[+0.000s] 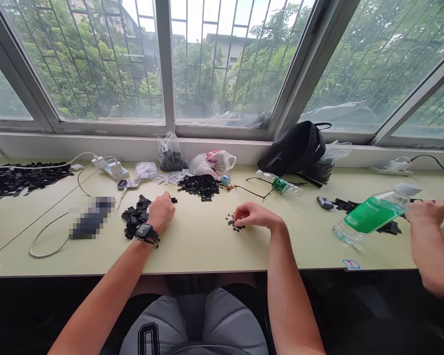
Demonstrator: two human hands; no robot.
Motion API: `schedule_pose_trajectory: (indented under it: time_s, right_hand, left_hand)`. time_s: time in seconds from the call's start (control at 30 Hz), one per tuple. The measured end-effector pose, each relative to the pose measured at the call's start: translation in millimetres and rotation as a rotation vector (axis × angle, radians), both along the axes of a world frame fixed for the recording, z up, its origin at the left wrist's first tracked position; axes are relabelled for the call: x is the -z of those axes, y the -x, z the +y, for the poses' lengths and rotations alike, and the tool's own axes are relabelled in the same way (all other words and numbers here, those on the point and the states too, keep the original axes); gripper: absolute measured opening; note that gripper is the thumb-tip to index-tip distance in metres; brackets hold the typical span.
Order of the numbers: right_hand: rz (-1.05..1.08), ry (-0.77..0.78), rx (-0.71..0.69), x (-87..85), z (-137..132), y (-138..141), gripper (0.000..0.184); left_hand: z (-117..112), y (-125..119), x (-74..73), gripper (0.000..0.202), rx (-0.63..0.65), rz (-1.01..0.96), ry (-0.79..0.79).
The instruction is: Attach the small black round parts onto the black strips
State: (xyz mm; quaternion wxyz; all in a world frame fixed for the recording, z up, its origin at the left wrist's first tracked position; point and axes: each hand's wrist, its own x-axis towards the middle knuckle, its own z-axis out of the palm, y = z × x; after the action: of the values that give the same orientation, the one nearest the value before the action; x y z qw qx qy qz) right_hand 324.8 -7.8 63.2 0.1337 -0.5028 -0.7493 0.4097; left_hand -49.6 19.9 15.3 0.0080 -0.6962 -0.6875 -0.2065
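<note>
Showing a seated person's two bare hands at a pale green desk (196,251) below a wide window (222,64), we find the left hand (161,212), banded by a black wrist strap (146,232), just beside a loose pile of flat black tabs (135,215). Its fingers curl closed, and a single black tab (174,200) lies just off them. The right hand (253,215) hovers over a small scatter of black rings (231,222); its fingertips (237,213) press together in a pinch at the rings, though we cannot tell whether one sits in the pinch (the rings appear very small from this head-worn view). Farther back, between the hands, lies a larger heap of black tabs (200,186). At the right edge, a second person's hand (427,212) reaches in beside a tilted clear plastic bottle with a green label (372,215). A black fabric backpack (292,148) leans against the window ledge.
</note>
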Motion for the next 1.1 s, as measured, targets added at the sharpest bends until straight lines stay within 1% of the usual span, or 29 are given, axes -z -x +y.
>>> schedule_pose_trajectory:
  time_s: [0.07, 0.1, 0.13, 0.17, 0.2, 0.27, 0.33, 0.37, 0.4, 0.47, 0.57, 0.67, 0.83, 1.0, 1.1]
  right_hand:
    - [-0.013, 0.004, -0.011, -2.6, -2, -2, 0.033]
    - [-0.022, 0.002, -0.011, -3.2, -3, -3, 0.034]
    - [-0.033, -0.001, -0.008, -3.3, -3, -4, 0.034]
    - [-0.043, -0.003, -0.004, -3.0, -3, -5, 0.034]
    - [-0.052, -0.003, 0.001, -2.4, -2, -6, 0.034]
    - [-0.063, 0.002, 0.013, -0.5, -1, -6, 0.033]
    - [-0.064, 0.017, 0.022, 1.7, 1, -6, 0.033]
    - [-0.062, 0.027, 0.024, 2.7, 1, -6, 0.034]
    - [-0.058, 0.035, 0.023, 3.7, 2, -7, 0.034]
    - [-0.047, 0.046, 0.017, 5.3, 3, -7, 0.034]
    - [-0.03, 0.034, 0.005, 6.8, 4, -7, 0.034]
    - [-0.001, -0.007, 0.014, 7.5, 4, -6, 0.038]
    - [-0.001, -0.011, 0.031, 10.1, 6, 0, 0.041]
    - [-0.018, -0.009, 0.03, 13.8, 8, 2, 0.037]
    - [-0.008, -0.038, 0.044, 14.3, 9, 0, 0.034]
  left_hand:
    - [-2, 2, -1.5, 0.022, -0.096, 0.037, -0.043]
    - [-2, 3, -3.1, 0.022, -0.118, 0.029, -0.087]
    - [-2, 3, -4.9, 0.022, -0.113, -0.006, -0.14]
    - [-1, 4, -6.7, 0.021, -0.075, -0.071, -0.194]
    - [-1, 3, -8.2, 0.021, -0.004, -0.158, -0.245]
    - [0, -1, -9.7, 0.019, 0.187, -0.343, -0.318]
    - [-1, -7, -9.0, 0.016, 0.366, -0.468, -0.336]
    - [-2, -11, -8.1, 0.016, 0.432, -0.496, -0.332]
    - [-3, -15, -7.0, 0.016, 0.48, -0.511, -0.324]
    - [-6, -21, -4.8, 0.017, 0.528, -0.535, -0.308]
    - [-8, -24, -3.1, 0.018, 0.547, -0.615, -0.287]
    - [-7, -23, -2.9, 0.017, 0.56, -0.698, -0.267]
    - [-7, -25, -1.9, 0.024, 0.554, -0.806, -0.228]
    - [-7, -26, -0.6, 0.03, 0.525, -0.837, -0.231]
    - [-7, -26, 0.0, 0.03, 0.518, -0.834, -0.228]
